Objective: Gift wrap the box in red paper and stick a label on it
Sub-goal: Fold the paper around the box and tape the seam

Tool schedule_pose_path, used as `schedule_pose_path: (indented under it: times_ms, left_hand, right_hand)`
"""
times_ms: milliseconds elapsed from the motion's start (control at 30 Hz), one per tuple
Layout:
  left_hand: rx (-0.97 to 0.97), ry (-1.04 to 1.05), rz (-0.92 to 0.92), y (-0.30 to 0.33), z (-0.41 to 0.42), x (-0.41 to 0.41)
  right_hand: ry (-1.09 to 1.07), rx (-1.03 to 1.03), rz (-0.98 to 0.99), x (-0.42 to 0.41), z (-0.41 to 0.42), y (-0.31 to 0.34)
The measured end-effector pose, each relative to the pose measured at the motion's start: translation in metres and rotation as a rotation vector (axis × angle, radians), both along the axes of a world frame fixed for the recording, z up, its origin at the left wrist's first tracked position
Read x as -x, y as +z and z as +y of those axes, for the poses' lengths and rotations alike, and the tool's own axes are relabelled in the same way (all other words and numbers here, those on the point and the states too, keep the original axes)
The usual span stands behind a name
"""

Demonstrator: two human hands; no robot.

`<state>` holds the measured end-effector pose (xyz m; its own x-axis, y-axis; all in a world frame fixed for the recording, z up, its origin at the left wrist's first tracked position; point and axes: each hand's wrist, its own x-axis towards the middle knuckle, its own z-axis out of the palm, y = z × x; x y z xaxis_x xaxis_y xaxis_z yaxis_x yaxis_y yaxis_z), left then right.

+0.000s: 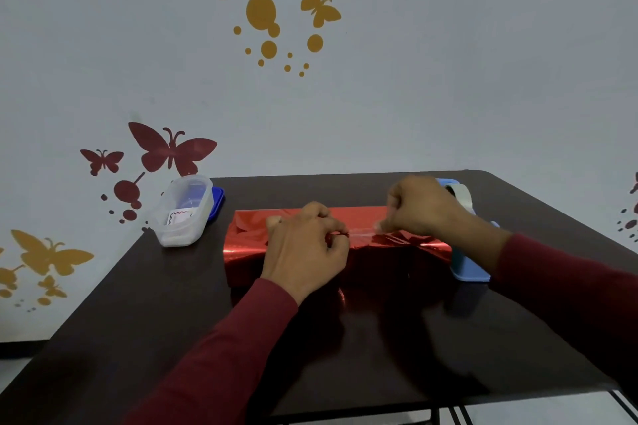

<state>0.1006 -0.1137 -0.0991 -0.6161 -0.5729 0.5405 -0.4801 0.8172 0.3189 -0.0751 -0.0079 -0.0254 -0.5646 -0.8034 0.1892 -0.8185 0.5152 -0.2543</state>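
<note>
Box [338,252] lies mid-surface, toward the far edge, already covered in shiny red paper [248,238] on the top and near side; no bare box shows. Surface [172,338] is dark and glossy. Paper top is creased and puckered along a seam running left to right, so the wrap looks closed around the body but not yet smoothed.

Left hand [307,248] rests on top of the box, fingers curled and pinching the paper at the seam. Right hand [419,205] is held above the right part of the box, fingers curled on what appears to be a strip of clear tape [362,229] stretched toward the left hand; the strip is faint, so this is uncertain.

Blue tape dispenser [466,266] stands just beside the box's right end. Clear plastic container [184,214] sits at the far left corner with a small white label [179,217] inside.

Judgement: seam taping in progress. Box ends are not readable from here. Label not yet applied.
</note>
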Motion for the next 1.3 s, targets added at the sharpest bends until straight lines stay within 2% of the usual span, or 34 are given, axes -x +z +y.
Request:
schedule_pose_path:
  times_ms: [67,167,233,367,400,633,767,867,933,1000,1100,1133,1200,1300]
  left_hand:
    - [0.004,-0.008,0.001,-0.001,0.0,0.0]
    - [0.013,-0.013,-0.004,-0.001,0.001,0.0]
    - [0.013,-0.016,-0.008,0.0,0.003,0.0]
    - [0.063,-0.051,-0.078,0.002,0.004,-0.002]
    - [0.069,-0.052,-0.091,0.002,0.005,-0.003]
    - [0.159,0.015,-0.105,0.006,0.006,-0.007]
    - [0.186,-0.032,-0.092,0.013,0.018,0.005]
    - [0.173,-0.163,-0.113,0.021,0.031,0.03]
    - [0.175,-0.264,-0.131,0.028,0.044,0.052]
    - [0.162,-0.336,-0.147,0.035,0.056,0.075]
    - [0.115,-0.391,-0.173,0.048,0.069,0.107]
    - [0.107,-0.401,-0.199,0.052,0.07,0.115]
    - [0.109,-0.426,-0.277,0.057,0.07,0.13]
    - [0.115,-0.446,-0.386,0.06,0.065,0.142]
  right_hand:
    - [-0.01,-0.03,-0.04,0.0,0.004,-0.003]
    - [-0.107,-0.096,0.214,0.002,0.012,0.005]
    - [-0.113,-0.01,0.286,0.0,0.01,0.009]
    - [0.08,0.093,-0.054,-0.012,-0.002,-0.005]
    - [0.098,0.089,-0.075,-0.012,-0.003,-0.01]
    - [0.014,0.089,0.121,0.001,0.018,-0.007]
    - [0.011,0.269,0.045,0.009,0.047,-0.006]
    - [-0.153,0.383,0.026,0.027,0.081,-0.006]
    - [-0.343,0.365,-0.003,0.045,0.101,-0.004]
    - [-0.432,0.328,-0.211,0.063,0.112,-0.006]
    - [-0.444,0.371,-0.84,0.075,0.11,-0.01]
    - [-0.434,0.358,-0.983,0.077,0.107,-0.011]
    - [-0.412,0.322,-1.143,0.077,0.101,-0.009]
    - [-0.409,0.328,-1.21,0.076,0.094,-0.004]
